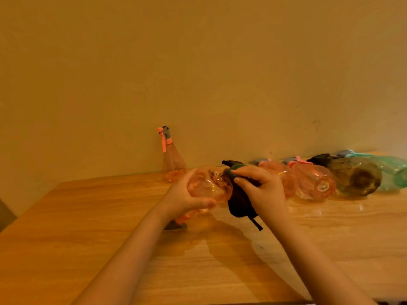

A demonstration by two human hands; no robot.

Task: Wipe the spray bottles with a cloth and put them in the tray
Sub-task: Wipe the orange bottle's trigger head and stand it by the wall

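Head view showed the left hand gripping a pink spray bottle above the wooden table, while the right hand pinched a dark cloth against its base. The smooth, rounded plastic could probably slip from that one-handed hold if the rubbing pushed sideways. Its long axis ran tilted, base pointing up and away, nozzle down toward the person. No tray was visible.
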